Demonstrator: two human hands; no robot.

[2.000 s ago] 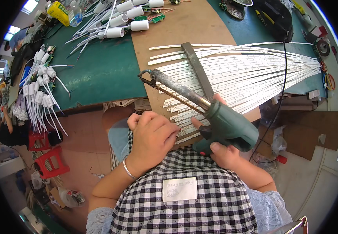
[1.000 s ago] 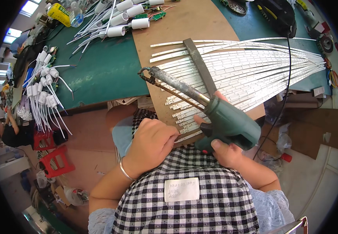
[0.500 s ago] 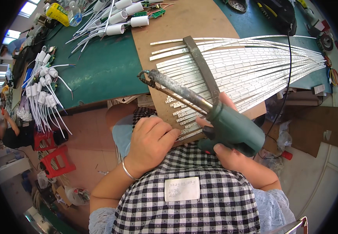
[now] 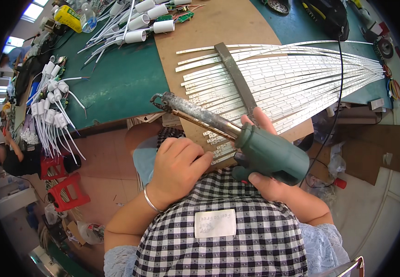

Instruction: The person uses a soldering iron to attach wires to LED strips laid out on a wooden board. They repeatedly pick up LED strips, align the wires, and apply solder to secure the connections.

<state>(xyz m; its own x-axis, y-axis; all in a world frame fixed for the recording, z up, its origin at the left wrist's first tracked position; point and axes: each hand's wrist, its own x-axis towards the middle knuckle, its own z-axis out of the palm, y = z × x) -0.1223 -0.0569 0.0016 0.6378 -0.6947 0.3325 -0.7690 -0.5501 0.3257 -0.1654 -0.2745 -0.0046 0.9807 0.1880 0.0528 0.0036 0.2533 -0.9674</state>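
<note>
A green-bodied soldering gun with a scorched metal barrel is gripped in my right hand. Its hooked tip points to the upper left, above the ends of the strips. Under it, a fan of thin white LED strips lies on a brown board. A dark metal bar lies across the strips. My left hand is closed at the board's near edge, beside the nearest strip ends. Its fingers are curled under, and whatever they may hold is hidden.
White cylindrical lamp bases with wires and green circuit boards lie at the far left of the green table. More white bases hang over its left edge. A black cord runs down on the right. Red stools stand at left, near another person.
The soldering gun in my right hand has shifted slightly left, and its tip is a little lower. My left hand has stayed nearly in place.
</note>
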